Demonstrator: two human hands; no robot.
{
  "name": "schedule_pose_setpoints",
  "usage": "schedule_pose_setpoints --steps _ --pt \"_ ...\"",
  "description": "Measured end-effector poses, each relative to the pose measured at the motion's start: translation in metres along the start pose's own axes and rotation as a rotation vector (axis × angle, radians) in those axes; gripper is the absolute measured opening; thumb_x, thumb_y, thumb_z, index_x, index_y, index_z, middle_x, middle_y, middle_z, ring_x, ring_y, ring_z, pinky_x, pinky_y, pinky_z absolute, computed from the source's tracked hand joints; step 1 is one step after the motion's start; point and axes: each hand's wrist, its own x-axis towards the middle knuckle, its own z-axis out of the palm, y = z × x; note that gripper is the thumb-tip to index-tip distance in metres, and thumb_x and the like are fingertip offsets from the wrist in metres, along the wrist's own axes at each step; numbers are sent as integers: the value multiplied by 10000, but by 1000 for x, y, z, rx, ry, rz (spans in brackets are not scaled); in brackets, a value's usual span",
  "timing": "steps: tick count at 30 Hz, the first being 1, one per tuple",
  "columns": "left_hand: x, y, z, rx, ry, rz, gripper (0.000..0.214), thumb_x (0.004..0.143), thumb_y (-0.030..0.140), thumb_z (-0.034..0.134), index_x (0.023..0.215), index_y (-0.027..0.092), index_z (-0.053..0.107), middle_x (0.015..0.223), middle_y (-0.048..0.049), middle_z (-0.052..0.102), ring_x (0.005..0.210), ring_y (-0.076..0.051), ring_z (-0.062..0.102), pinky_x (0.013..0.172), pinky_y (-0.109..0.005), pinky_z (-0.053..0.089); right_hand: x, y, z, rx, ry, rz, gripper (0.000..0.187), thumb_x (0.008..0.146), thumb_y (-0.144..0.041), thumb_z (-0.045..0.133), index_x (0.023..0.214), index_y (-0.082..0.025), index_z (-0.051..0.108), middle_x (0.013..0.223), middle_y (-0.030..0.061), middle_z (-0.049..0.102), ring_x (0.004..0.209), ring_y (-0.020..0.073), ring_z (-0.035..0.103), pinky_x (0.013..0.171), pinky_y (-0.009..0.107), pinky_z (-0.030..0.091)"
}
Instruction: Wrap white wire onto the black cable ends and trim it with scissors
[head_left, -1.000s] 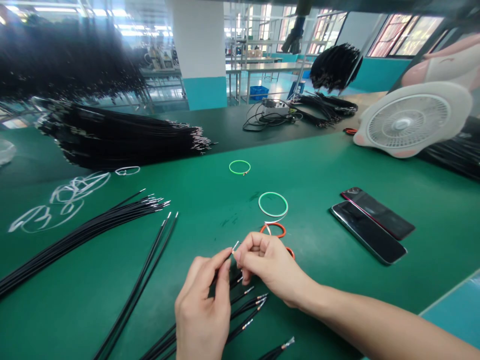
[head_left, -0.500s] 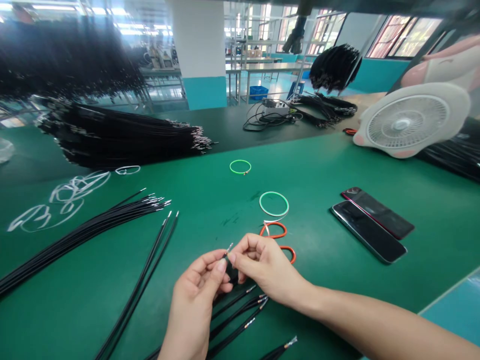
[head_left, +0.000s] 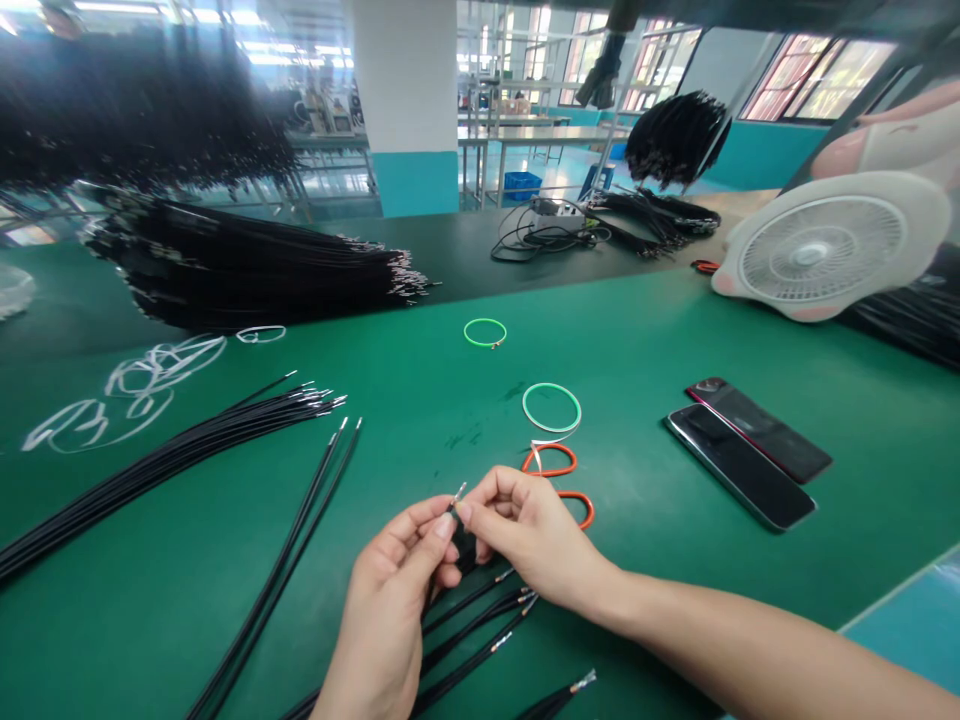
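Between my two hands is the end of a black cable (head_left: 459,492), its bare metal tip pointing up. My left hand (head_left: 394,585) pinches the cable just below that tip with thumb and fingers. Close against it, my right hand (head_left: 536,530) has thumb and forefinger pinched at the same end. A dark piece between the palms is mostly hidden by the fingers. Under the hands lie several black cables (head_left: 472,655) with stripped ends. Orange-handled scissors (head_left: 576,508) sit just beyond my right hand, partly covered by it.
Left of my hands are two loose cables (head_left: 289,560) and a cable bundle (head_left: 180,450). White strips (head_left: 161,370), green rings (head_left: 552,385) and two phones (head_left: 739,465) lie on the green table. A large cable pile (head_left: 262,265) and a fan (head_left: 821,245) stand farther back.
The view has shifted slightly, so the table's contents sit a little farther right. Both hands keep the same pinch on the cable end.
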Motion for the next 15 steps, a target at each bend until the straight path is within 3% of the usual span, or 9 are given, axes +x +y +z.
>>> schedule_pose_setpoints --steps 10,15 --pt "7 -6 2 10 48 56 238 706 354 791 747 142 690 582 61 528 458 -18 376 401 -109 304 -1 2 0 -35 -14 -39 320 756 -470 715 713 -175 598 625 -26 605 553 96 544 542 228 437" --pt "6 -3 -3 15 -13 45 251 734 365 769 867 161 704 679 47 599 531 -32 465 512 -118 414 5 4 -6 -26 -64 -13 302 747 -434 734 856 -166 648 697 -12 633 565 101 558 541 232 462"
